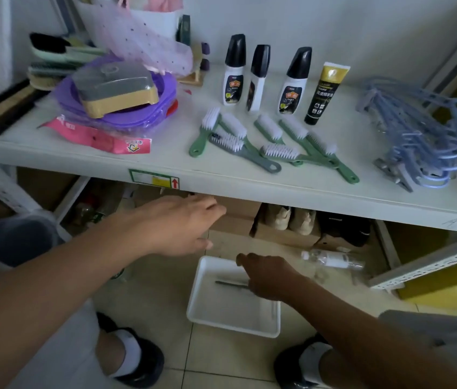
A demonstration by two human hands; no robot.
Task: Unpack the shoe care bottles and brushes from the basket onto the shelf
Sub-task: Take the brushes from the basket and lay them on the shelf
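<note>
The unpacking looks nearly finished. On the shelf [249, 181], up and beyond both sets of fingers, stand three bottles [233, 77] in a row with a tube [325, 94] just right of them. The brushes [280, 151] lie in a loose cluster in front of these, some overlapping.

The basket [207, 304] sits on the floor below the shelf edge, directly under the right hand [266, 276]. Its bare white bottom shows almost everywhere. Only one thin grey item [230, 283] is left in it, probably a last brush, though it is too blurred to be sure. It lies just left of the right fingers [245, 259], with its near end running under them. Those fingers curl downward over that end, seen from the back of the hand, so I cannot tell whether they have clamped on it.

The left hand [177, 223] hovers under the front lip of the shelf, above and left of the basket. Its fingers [210, 209] are spread and relaxed, holding nothing.

What seems left is lifting that grey item up to the shelf; there is free space in front of the brushes for it. After that the basket should be empty.
</note>
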